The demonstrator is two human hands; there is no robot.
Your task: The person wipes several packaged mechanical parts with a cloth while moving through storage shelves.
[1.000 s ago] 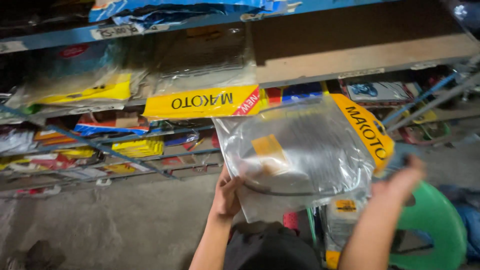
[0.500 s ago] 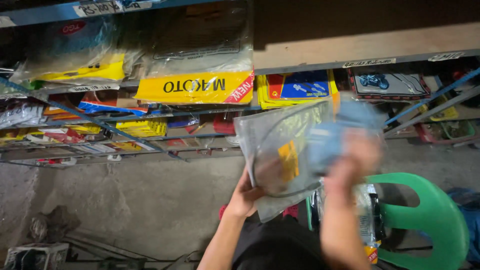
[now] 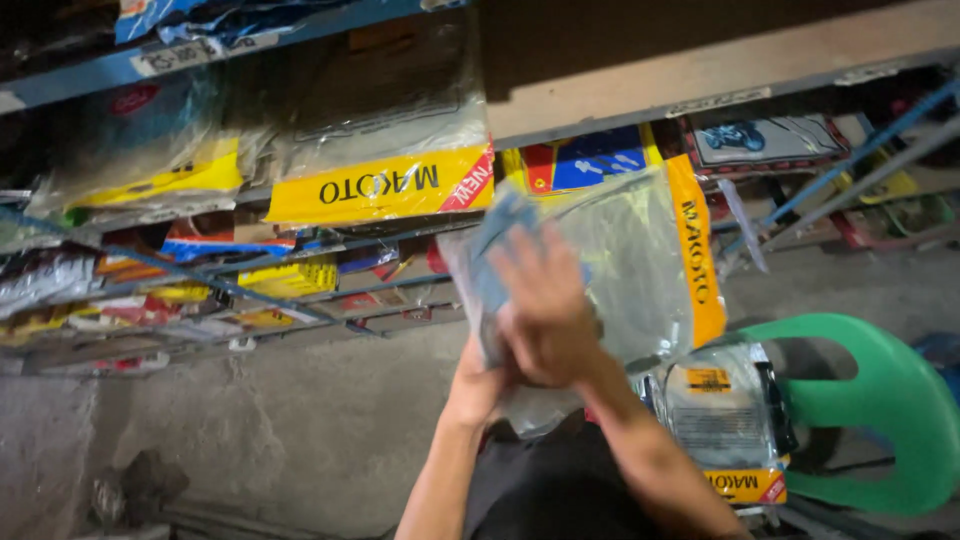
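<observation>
A clear plastic package [image 3: 640, 260] with a yellow strip along its right edge is held up in front of me. My left hand [image 3: 478, 385] grips its lower left corner from below. Pressed flat against the package's front, my right hand [image 3: 548, 310] holds a blue-grey cloth [image 3: 497, 250]; both are blurred by motion. Part of the package's left side is hidden behind the hand and cloth.
More packaged items [image 3: 722, 415] with yellow labels lie stacked at my right, next to a green plastic chair [image 3: 880, 400]. Blue metal shelves [image 3: 300, 30] hold several bagged goods with yellow headers [image 3: 380, 185]. A bare wooden shelf board [image 3: 720, 70] sits at upper right. The floor [image 3: 250, 430] below is concrete.
My right hand came off the package's right edge, crossed its front with the blue-grey cloth and now sits at the left side. The package tilted so its yellow strip faces right.
</observation>
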